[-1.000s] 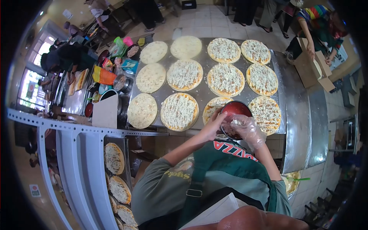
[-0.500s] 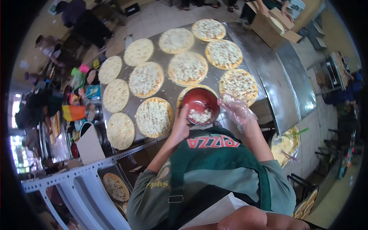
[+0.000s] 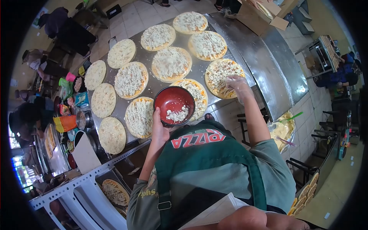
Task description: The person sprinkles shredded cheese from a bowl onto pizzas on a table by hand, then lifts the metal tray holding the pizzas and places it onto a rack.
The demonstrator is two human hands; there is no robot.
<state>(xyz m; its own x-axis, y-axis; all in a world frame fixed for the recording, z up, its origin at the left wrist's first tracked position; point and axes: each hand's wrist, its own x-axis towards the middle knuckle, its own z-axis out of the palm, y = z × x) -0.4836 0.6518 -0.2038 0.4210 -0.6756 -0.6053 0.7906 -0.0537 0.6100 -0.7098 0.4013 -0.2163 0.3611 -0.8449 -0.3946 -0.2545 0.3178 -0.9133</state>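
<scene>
My left hand point(image 3: 159, 128) grips the rim of a red bowl with a black outside point(image 3: 168, 100). White crumbly topping point(image 3: 177, 114) lies in the bottom of the bowl. In a clear plastic glove, my right hand point(image 3: 239, 87) is over the edge of the rightmost pizza point(image 3: 222, 74), fingers pointing down-left; whether topping is in them is too small to tell. Partly under the bowl is another topped pizza point(image 3: 197, 96). Several more pizzas and paler rounds point(image 3: 112, 135) lie in rows on the metal table point(image 3: 260, 73).
At the left are a perforated grey rack point(image 3: 90, 176), an orange bag point(image 3: 64, 124) and bowls. A tub of yellow spread point(image 3: 283, 132) stands at the right. Beyond the table, a person's hands are at a cardboard box point(image 3: 255, 17). Other people stand at the far left.
My right hand has moved from the bowl out to the rightmost pizza. The bowl, in my left hand, has shifted left. The whole view has turned and moved.
</scene>
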